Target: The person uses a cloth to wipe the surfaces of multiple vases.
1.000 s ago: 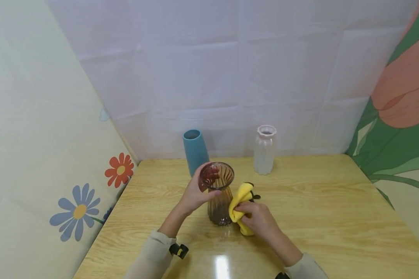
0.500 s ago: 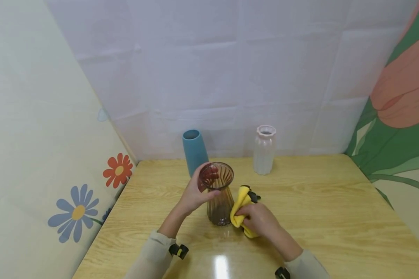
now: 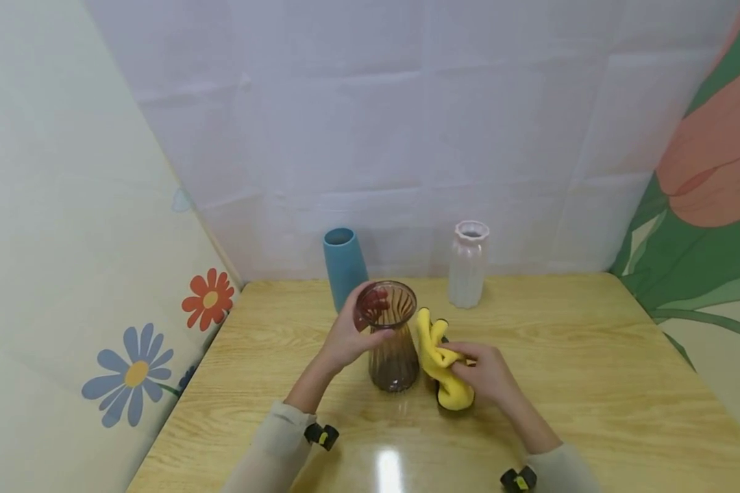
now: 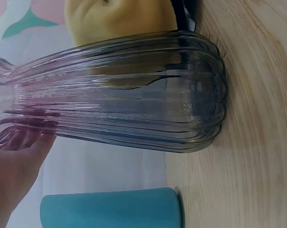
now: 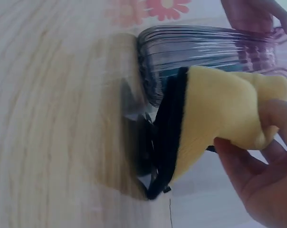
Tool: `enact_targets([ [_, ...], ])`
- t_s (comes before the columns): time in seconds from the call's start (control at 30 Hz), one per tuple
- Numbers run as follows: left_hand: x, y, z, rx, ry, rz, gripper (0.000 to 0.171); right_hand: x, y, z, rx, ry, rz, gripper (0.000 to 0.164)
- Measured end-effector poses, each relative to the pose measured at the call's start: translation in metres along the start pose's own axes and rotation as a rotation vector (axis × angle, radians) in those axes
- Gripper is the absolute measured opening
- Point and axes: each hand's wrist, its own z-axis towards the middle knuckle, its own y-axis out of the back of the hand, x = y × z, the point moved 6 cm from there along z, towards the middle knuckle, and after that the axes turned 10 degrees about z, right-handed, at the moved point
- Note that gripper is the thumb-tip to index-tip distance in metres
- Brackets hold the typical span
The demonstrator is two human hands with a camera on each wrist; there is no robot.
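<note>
A ribbed glass vase (image 3: pixel 394 359), pinkish at the flared neck and smoky grey toward its base, stands nearly upright at mid-table. My left hand (image 3: pixel 353 333) grips it around the neck, thumb in front and fingers behind, seen through the glass. Whether its base touches the table is hard to tell. Just right of the vase, my right hand (image 3: pixel 484 372) pinches a bunched yellow cloth (image 3: pixel 439 363) between thumb and fingers. In the right wrist view the cloth (image 5: pixel 219 104) shows a dark edge and hangs beside the vase (image 5: pixel 196 47), overlapping it from that angle.
Behind the left hand stands a blue vase (image 3: pixel 345 267). A white vase (image 3: pixel 467 270) with a scalloped rim is at the back right. The wooden table (image 3: pixel 592 370) ends at a white sheet behind, with flower-printed panels on both sides.
My right hand has drawn the cloth rightward, slightly off the glass vase, and the cloth's folds have shifted. The left hand and vase have moved slightly up and right in view.
</note>
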Motion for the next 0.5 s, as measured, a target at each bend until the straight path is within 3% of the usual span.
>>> enact_targets([
  [0.17, -0.001, -0.001, 0.006, -0.011, -0.002, 0.004, 0.091, -0.005, 0.016, -0.001, -0.086, -0.063, 0.132, 0.030],
  [0.5, 0.001, -0.003, 0.016, -0.026, 0.008, -0.031, 0.093, -0.011, 0.032, -0.007, -0.160, -0.153, 0.290, 0.035],
])
